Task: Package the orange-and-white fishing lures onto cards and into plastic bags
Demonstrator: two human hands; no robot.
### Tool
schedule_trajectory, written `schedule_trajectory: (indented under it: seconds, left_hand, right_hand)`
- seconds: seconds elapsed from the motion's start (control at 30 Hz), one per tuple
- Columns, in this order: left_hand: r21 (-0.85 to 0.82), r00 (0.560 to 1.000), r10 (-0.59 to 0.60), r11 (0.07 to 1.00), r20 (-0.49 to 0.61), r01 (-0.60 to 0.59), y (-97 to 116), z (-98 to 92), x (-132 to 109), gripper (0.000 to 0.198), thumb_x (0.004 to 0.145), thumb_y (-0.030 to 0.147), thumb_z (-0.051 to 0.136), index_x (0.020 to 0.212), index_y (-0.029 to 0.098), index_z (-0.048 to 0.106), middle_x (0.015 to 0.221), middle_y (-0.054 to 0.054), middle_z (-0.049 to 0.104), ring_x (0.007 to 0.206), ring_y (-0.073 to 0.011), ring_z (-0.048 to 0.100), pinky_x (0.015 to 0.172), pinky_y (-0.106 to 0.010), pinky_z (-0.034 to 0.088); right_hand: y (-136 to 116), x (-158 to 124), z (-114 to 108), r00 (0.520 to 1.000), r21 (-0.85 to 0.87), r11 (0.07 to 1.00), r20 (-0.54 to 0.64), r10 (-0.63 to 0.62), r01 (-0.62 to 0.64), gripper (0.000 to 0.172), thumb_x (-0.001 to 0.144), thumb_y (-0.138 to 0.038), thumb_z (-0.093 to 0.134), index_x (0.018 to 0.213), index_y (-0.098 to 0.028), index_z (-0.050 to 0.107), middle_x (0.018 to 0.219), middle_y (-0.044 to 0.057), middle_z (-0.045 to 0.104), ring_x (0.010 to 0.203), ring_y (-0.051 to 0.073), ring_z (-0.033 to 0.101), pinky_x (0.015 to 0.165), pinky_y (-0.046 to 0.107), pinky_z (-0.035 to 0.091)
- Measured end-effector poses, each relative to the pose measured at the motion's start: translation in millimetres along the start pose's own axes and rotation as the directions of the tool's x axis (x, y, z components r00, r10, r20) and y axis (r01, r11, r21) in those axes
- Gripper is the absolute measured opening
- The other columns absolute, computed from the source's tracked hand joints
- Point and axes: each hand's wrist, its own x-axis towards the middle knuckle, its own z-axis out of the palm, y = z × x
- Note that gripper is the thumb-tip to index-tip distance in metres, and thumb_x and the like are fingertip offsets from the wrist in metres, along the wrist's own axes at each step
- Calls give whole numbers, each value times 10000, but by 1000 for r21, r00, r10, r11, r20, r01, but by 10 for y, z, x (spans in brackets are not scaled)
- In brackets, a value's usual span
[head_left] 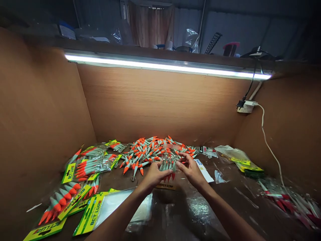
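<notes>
The left hand (pixel 153 174) holds a row of lures (pixel 168 165) at its left side, the thumb laid across their near part and the fingers curled beneath. The right hand (pixel 190 170) has its thumb and forefinger bent close together at the right edge of the row; whether they grip or only touch, I cannot tell. The row is in the middle of the scene, above the bench (pixel 175 214), just on the near side of the pile (pixel 150 150).

The lures are slim, tapered spindles lying side by side, pale greenish bodies with red-orange tips. Their long axes run near to far: the tips point near, the metal hooks sit at the far end.

In the pile, smooth lures of the same shape, pale and bright orange, point every way. To the left lie filled packs (pixel 87 166) of glossy, crinkled clear plastic with stiff yellow-green headers. At the near left are flat, filmy sleeves (pixel 120 206), partly behind the left forearm.

Right of the hands are a flat white card (pixel 204 171) and a crumpled clear scrap (pixel 219 176); farther right, flat bags (pixel 232 155) with yellow headers. At the near right, a tangled heap (pixel 286 199) shows red and white slender pieces, too blurred for detail. Brown, finely grained panels (pixel 163 103) enclose the dark, shiny bench.
</notes>
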Motion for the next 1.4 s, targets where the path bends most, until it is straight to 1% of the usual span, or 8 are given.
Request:
schedule_trajectory:
  seconds: [0.17,0.23,0.33,0.43,0.63,0.77,1.1,1.4]
  left_hand:
    - [-29,987,-59,998,147,64,42,23,-59,385,657,414,846,851,95,751,763,-50,710,638,-164,595,635,-252,441]
    - [-50,966,-76,995,248,91,40,49,-81,381,657,427,849,825,99,751,761,-46,703,642,-164,591,640,-252,430]
    - [-63,943,-85,992,321,110,15,76,-86,381,645,437,860,787,102,747,731,-31,686,624,-157,579,625,-246,412]
    - [-74,929,-85,990,361,119,-19,84,-66,397,614,435,881,786,104,745,754,-31,690,655,-164,590,638,-242,414]
    - [-119,916,-146,972,373,203,-112,16,-28,516,664,462,858,1023,134,685,798,-32,671,635,-133,582,602,-224,401]
    - [-122,929,-169,968,330,219,-185,-40,8,453,674,485,844,890,127,668,743,-16,621,581,-101,529,567,-213,372]
    - [-138,994,-20,990,105,34,-107,63,32,396,634,423,875,688,128,616,672,17,592,612,-105,493,608,-221,352]
    - [-197,978,-119,968,169,152,-122,84,-14,412,659,452,864,803,131,649,707,1,632,591,-96,527,585,-208,364]
  right_hand:
    - [-303,13,-301,941,-182,930,-53,-333,319,455,912,-355,613,1352,-269,537,1325,102,561,1122,234,580,965,393,478]
    - [-406,-30,-370,890,-321,835,59,-453,447,314,922,-306,611,1232,-281,650,1308,86,585,1175,244,558,1018,403,436]
    - [-478,-86,-405,846,-435,726,288,-448,532,220,936,-274,601,1123,-281,717,1134,73,681,1044,229,623,931,372,473]
    - [-465,-93,-402,834,-473,692,385,-395,546,196,940,-249,600,1083,-267,733,985,57,724,884,206,653,817,335,492]
    - [-347,1,-442,844,-433,737,394,-363,519,168,924,-211,626,1020,-241,761,874,28,736,759,160,645,711,270,475]
    - [-278,64,-480,882,-411,798,364,-300,441,163,909,-248,644,1009,-228,772,860,32,750,736,163,652,696,267,474]
    - [-311,50,-456,917,-413,833,308,-253,369,210,883,-347,664,1013,-234,783,836,41,714,736,178,608,701,290,466]
    - [-362,40,-466,906,-434,807,318,-278,400,202,920,-336,628,1019,-267,789,784,33,670,745,182,598,704,288,443]
